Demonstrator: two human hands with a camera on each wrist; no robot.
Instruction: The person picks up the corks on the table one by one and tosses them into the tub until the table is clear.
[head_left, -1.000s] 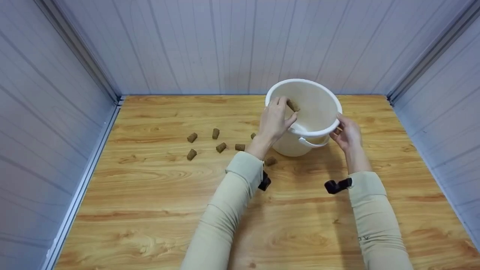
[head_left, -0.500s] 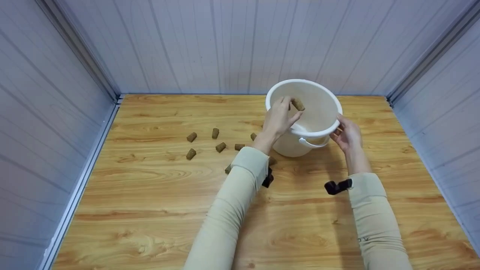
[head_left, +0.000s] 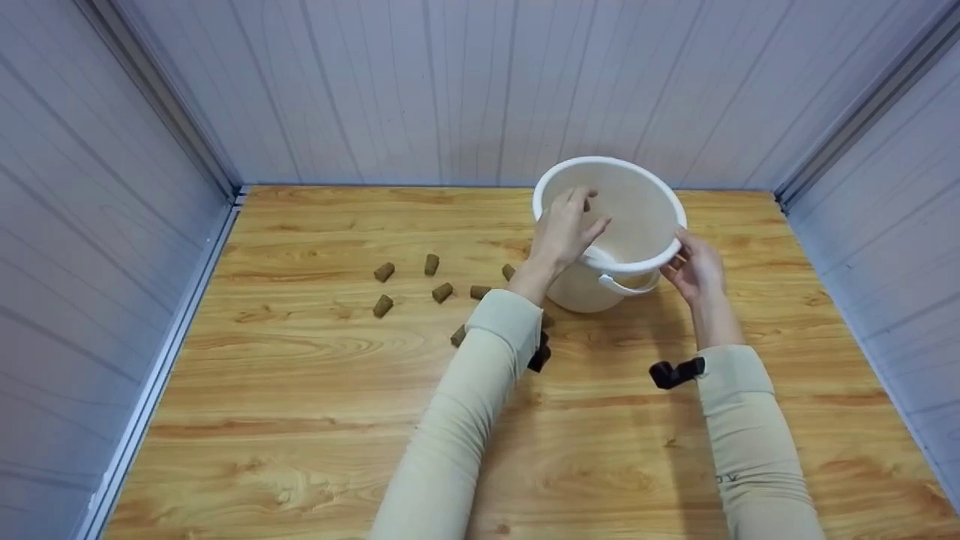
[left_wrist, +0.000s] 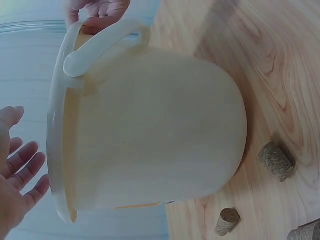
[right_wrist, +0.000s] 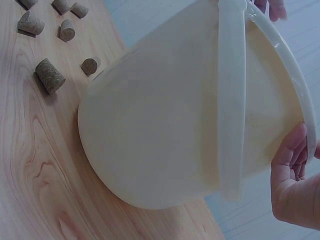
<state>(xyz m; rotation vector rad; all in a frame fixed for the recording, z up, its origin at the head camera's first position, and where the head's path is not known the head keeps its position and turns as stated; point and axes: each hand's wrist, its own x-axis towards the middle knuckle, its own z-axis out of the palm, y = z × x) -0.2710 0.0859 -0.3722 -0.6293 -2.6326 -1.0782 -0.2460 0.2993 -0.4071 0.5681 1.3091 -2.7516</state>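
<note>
A white bucket (head_left: 589,289) stands tilted toward me at the back right of the table. My left hand (head_left: 562,232) is over its mouth, fingers spread and nothing between them; the left wrist view shows the same loose fingers (left_wrist: 30,172) beside the rim. With my right hand (head_left: 697,270) I grip the right side of the rim, as the right wrist view shows too. The bucket's handle (head_left: 628,286) hangs down at the front. Several brown corks (head_left: 442,292) lie on the wood left of the bucket; my left forearm partly covers some. The bucket's bottom inside is hidden.
The wooden table (head_left: 300,420) ends at a panelled back wall (head_left: 465,97), with more panels on the left and right. One cork (left_wrist: 276,161) lies close to the bucket's base. Black wrist mounts (head_left: 676,373) stick out from both cuffs.
The cork my left hand held over the bucket's mouth has left its fingers, which are now spread. That hand moved slightly right beforehand. My right hand keeps its hold on the rim.
</note>
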